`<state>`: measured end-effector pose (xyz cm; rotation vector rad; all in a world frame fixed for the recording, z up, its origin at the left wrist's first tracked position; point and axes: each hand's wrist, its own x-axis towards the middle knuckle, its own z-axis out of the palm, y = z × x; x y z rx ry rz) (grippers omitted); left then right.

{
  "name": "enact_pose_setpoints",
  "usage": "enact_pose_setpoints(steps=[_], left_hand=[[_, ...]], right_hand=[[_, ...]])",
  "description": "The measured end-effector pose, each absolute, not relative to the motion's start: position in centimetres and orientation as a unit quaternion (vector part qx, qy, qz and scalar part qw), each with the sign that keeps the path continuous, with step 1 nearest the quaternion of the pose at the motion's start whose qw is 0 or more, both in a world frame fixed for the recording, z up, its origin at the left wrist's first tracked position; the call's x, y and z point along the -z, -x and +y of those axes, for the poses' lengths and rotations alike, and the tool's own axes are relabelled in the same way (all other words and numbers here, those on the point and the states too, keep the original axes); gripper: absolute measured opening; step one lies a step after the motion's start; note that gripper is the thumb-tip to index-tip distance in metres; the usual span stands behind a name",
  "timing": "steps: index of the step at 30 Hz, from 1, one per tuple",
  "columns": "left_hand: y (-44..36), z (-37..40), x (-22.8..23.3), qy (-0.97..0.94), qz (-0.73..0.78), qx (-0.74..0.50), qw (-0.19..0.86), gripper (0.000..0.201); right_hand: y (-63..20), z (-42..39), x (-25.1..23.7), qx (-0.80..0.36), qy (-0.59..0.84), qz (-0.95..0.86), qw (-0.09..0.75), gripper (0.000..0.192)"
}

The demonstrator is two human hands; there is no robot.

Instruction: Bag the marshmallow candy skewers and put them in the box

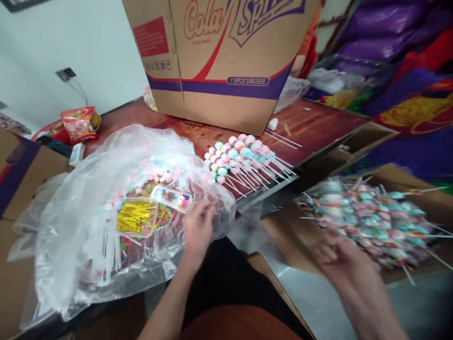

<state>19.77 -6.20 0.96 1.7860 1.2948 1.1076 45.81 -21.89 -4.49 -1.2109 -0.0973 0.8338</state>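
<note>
My left hand (197, 226) touching the big plastic bag (106, 226) on the surface (311, 125), fingers loosely open, my right hand (345, 257) reaching near the lollipop pile (371, 222) (too blurry, I cannot tell its fingers).

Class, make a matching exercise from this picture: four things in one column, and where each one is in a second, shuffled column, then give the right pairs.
Things
1. cardboard box
2. yellow twist ties
3. marshmallow sticks
4. left hand

Places
A. spread in a row on the table's bare wood
B. standing at the back of the table
C. at the opening of the plastic bag
D. inside the clear plastic bag

Pairs: 1-B, 2-D, 3-A, 4-C
</note>
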Motion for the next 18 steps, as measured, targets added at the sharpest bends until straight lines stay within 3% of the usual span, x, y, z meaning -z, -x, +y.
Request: enact_pose_setpoints(steps=[4, 7, 10, 15, 18], left_hand=[[-14.9, -1.7, -0.3, -0.663, 0.620, -0.403, 0.118, 0.020], [-13.8, -0.5, 0.5, -0.680, 0.639, -0.355, 0.060, 0.015], [-14.0, -0.4, 0.9, -0.690, 0.635, -0.341, 0.064, 0.011], [-14.3, -1.6, -0.1, -0.672, 0.580, -0.441, 0.138, 0.013], [-14.7, -3.6, -0.9, -0.664, 0.540, -0.478, 0.199, 0.014]], right_hand=[[-49.5, -19.9, 4.7, -0.395, 0.578, 0.065, 0.711, 0.022], [-45.6, -18.1, 4.3, -0.425, 0.597, -0.001, 0.680, 0.027], [-39.1, -16.5, 3.3, -0.442, 0.596, -0.087, 0.665, 0.038], [-31.4, -14.1, 0.1, -0.418, 0.610, -0.316, 0.595, 0.025], [-28.9, -11.8, -1.3, -0.432, 0.577, -0.368, 0.587, 0.028]])
